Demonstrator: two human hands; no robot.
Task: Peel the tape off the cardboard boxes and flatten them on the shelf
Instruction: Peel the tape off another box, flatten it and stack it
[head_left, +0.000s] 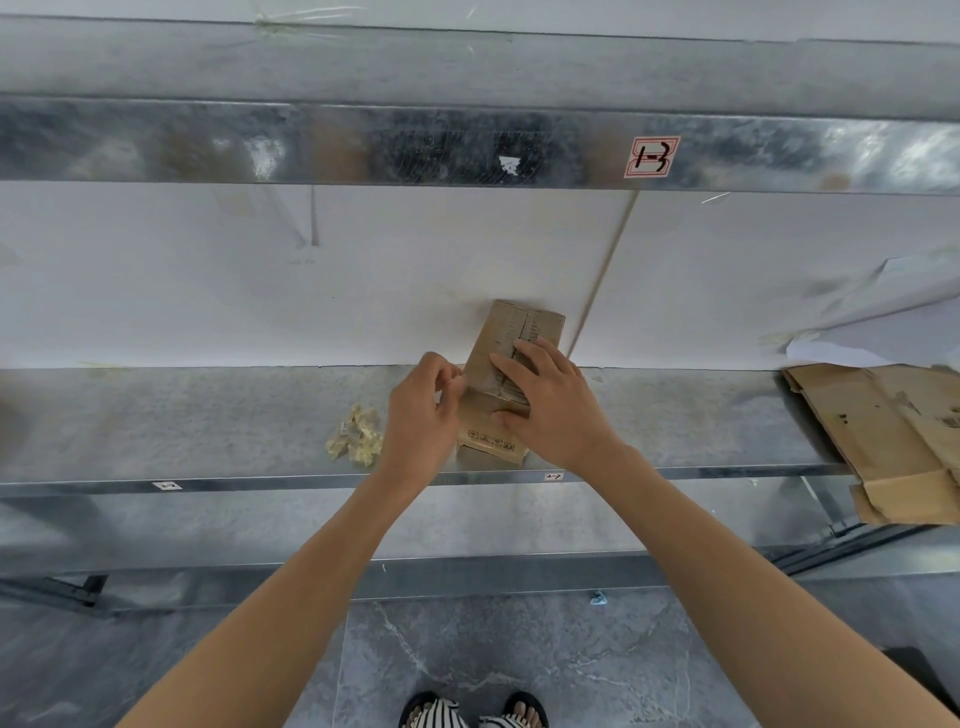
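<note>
1 small cardboard box (506, 338) is stood on the metal shelf (208, 415), near the front lip, roughly mid-view, with the white back wall (363, 286) behind it. The top flaps are seen closed, with a seam down the middle. Handling symbols are printed low on the front face.

Right hand (550, 400): the fingers are laid flat across the box top and the thumb is pressed on the front face. The top front edge is clamped between them, so the box is gripped.

Left hand (423, 415): the fingers are curled, with thumb and forefinger closed in a pinch at the box's upper left edge. A thin clear strip of tape (457, 379) is held in the pinch and is only faintly visible. How far it is lifted cannot be told.

A wad of crumpled tape (358, 436), yellowish, is lying on the shelf just left of the left hand, apart from the box.

Flattened cardboard (883, 431) is lying at the shelf's right end, well apart from the box, and overhangs the front lip.

The upper shelf beam (363, 145) is marked with a label (652, 157) reading "1-3".

Below the shelf, a grey marbled floor (519, 649) and 2 striped sandals (475, 714) are seen at the bottom edge.
</note>
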